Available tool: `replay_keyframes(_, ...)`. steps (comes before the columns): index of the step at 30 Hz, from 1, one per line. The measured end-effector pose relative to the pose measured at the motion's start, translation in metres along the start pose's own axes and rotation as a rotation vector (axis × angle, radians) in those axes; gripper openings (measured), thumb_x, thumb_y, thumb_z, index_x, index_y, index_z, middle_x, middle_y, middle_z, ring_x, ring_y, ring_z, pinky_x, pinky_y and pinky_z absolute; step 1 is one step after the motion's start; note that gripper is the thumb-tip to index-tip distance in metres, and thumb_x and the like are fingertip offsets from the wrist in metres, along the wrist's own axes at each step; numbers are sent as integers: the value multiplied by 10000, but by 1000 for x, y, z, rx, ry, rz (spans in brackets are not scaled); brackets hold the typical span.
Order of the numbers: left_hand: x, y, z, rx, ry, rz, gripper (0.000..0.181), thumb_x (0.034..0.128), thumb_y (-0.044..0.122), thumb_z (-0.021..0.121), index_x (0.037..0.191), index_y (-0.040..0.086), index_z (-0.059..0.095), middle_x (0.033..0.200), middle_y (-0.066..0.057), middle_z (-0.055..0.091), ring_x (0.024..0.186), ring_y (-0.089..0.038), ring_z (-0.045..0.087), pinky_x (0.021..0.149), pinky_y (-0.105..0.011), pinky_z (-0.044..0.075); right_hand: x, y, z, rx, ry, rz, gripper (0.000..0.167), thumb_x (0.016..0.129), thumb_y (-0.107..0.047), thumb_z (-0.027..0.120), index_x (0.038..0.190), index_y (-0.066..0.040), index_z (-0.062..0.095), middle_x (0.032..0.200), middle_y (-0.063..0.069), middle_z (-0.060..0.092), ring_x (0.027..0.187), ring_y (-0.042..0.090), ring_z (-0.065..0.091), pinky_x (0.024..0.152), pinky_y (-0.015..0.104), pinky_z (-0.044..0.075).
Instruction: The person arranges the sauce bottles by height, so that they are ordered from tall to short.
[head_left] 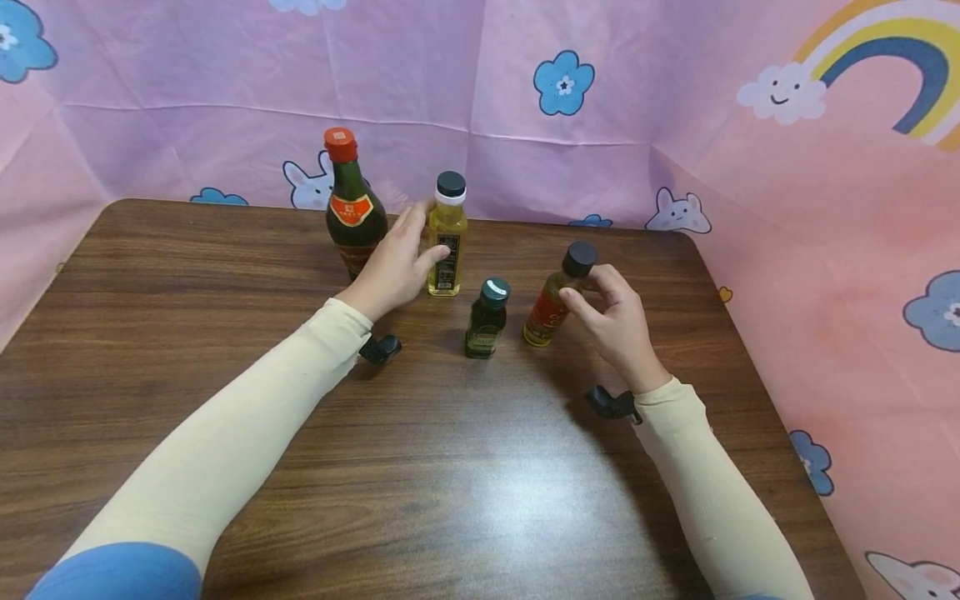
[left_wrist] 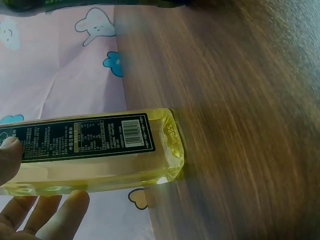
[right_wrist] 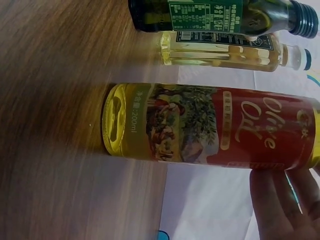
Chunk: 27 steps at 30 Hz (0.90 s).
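Observation:
My left hand (head_left: 397, 260) grips a tall clear bottle of yellow oil (head_left: 447, 223), dark-capped, with thumb in front and fingers behind. In the left wrist view, the thumb (left_wrist: 9, 155) lies against its black label. On the right, my right hand (head_left: 617, 321) holds a round olive oil bottle (head_left: 546, 313) with a red label and black cap. That bottle leans slightly in the head view. Its "Olive Oil" label fills the right wrist view, where fingers (right_wrist: 272, 195) touch its side and the thumb is hidden. Between the two stands a small dark green bottle (head_left: 486, 327).
A large dark green bottle (head_left: 352, 200) with a red cap stands behind my left hand, partly covered by it. Everything rests on a brown wood-grain table (head_left: 420, 467). Pink and purple printed cloth (head_left: 495, 158) hangs along the back and right edges.

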<state>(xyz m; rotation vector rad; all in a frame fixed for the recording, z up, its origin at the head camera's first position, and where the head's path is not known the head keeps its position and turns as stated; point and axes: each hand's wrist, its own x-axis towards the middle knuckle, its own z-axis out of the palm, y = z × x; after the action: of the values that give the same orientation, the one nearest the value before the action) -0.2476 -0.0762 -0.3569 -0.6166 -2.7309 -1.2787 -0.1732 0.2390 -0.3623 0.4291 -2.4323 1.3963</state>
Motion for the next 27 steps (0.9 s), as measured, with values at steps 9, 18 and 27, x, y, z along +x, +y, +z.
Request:
replay_keyframes(9,-1,-2,3,-19,4,-11,680,1058,212,610,1623,90,251,1601,-163,364,1478,-312,375,1220,-506,302,-2,1,-2,-50,-1,-54,238,963,-88,739,1198,-49,726,1118,99,664,1103,212,641,944,416,561)
replay_keyframes(18,-1,0,1,-28,0,-15,690,1065,217,596,1637,114,225,1618,-155,342,1475,-309,378,1220,-505,308,-2,-2,-4,-120,39,-125,205,944,-94,760,1138,-31,744,1070,107,678,1065,241,657,934,467,544)
replay_keyframes(27,0,-4,2,-21,-1,-17,692,1073,227,578,1647,121,205,1615,-156,345,1482,-310,372,1225,-513,296,-2,-3,-12,-82,41,-131,215,941,-53,749,1155,-34,754,1088,91,676,1075,107,615,937,184,508)
